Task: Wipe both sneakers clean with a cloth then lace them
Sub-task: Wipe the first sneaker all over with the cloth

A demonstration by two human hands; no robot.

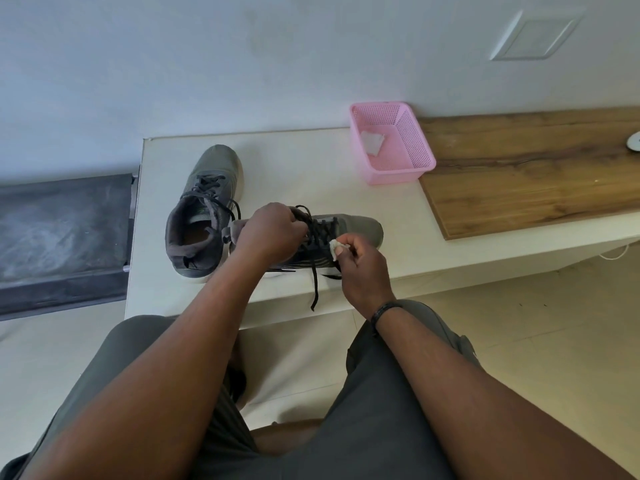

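Left hand [268, 233] is what I see first: its fingers are curled over the collar and upper laces of the nearer sneaker [360, 230], gripping it where the tongue meets the eyelets. That shoe lies across the white table [294, 157] with its toe pointing right, close to the front edge. Right hand [360, 268] sits just beside the laces on the near side, thumb and fingers pinched on a small white cloth [335, 245] that is crumpled into a wad; the cloth looks to be touching the shoe's side, though I cannot be sure from this angle. 1 loose black lace end [314, 289] hangs down over the table edge between my 2 wrists.

The other sneaker [204, 209] stands upright just to the left, toe pointing away toward the wall, its laces loose over the tongue and its heel near the table's front.

A pink plastic basket [412, 168] stands at the back right of the table against a wooden board [536, 174], with a pale scrap lying on its floor. A black band circles my right wrist.
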